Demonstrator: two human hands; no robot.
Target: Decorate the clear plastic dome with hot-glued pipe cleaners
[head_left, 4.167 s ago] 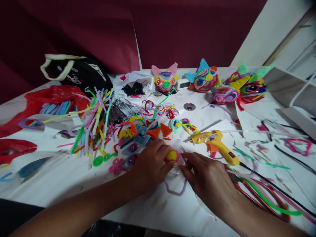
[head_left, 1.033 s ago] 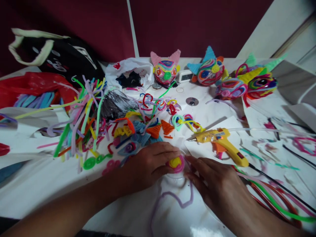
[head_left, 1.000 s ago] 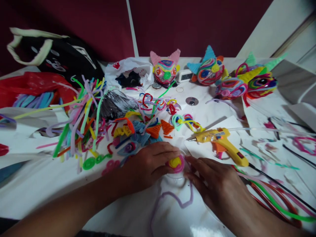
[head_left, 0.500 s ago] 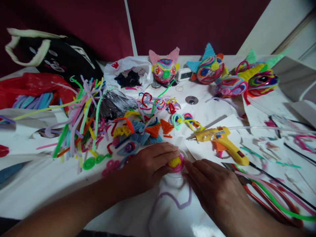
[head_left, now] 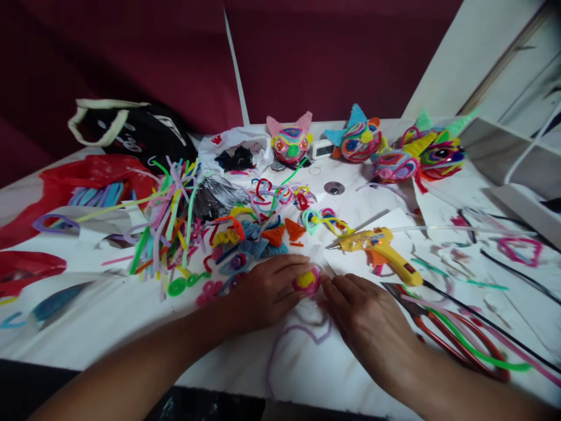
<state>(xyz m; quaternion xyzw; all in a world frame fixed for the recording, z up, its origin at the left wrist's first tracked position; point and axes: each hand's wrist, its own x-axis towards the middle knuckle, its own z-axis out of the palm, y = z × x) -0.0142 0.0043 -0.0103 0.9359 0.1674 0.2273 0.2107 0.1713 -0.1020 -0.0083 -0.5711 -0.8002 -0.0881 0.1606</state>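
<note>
Between my hands, near the front of the table, is a small round piece (head_left: 309,282) with a clear plastic shell, covered on top by a pink and yellow pipe cleaner coil. My left hand (head_left: 274,286) is closed around its left side, fingers over the top. The fingers of my right hand (head_left: 362,307) are pressed together against its right side; their tips are partly hidden. A purple pipe cleaner (head_left: 302,328) trails below it across the white table toward me.
A yellow glue gun (head_left: 385,248) and red-handled scissors (head_left: 460,339) lie to the right. Left are a heap of pipe cleaners (head_left: 169,222) and a red bag (head_left: 61,181). Pipe-cleaner-covered animal heads (head_left: 291,146) stand at the back, and a black bag (head_left: 144,134) back left.
The view has tilted up and shifted left, showing the table's front edge. Both hands stay at the round piece, which now sits more under my left fingers.
</note>
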